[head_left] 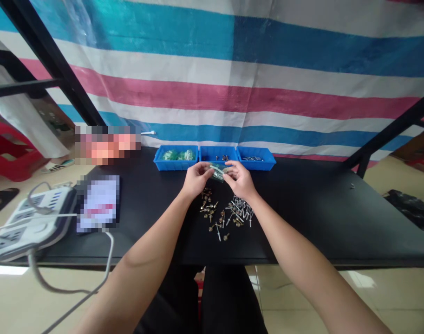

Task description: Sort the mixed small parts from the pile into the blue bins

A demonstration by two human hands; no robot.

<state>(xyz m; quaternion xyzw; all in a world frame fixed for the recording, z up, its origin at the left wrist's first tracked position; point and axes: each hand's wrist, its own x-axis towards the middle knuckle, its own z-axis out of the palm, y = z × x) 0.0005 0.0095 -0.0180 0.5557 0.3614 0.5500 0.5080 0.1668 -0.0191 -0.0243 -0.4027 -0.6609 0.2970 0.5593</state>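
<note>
Between my two hands is a small clear plastic bag [218, 172] with shiny metal pieces in it. The fingers of my left hand [197, 178] are closed on its left side, and my right hand [240, 178] pinches its right side. Below them on the black table lie loose brass-coloured screws [207, 204] and a heap of silver rivets [245, 208], partly mixed. Just behind my hands stand three joined blue bins: the left bin [175, 165] holds greenish bags, the middle bin [205, 153] a few screws, the right bin [265, 163] several rivets.
A white power strip [34, 222] with cables and a blurred flat item [98, 204] occupy the table's left end. Black frame posts [389, 134] rise at both sides, with a striped sheet [212, 69] behind. One small metal piece [352, 186] lies far right.
</note>
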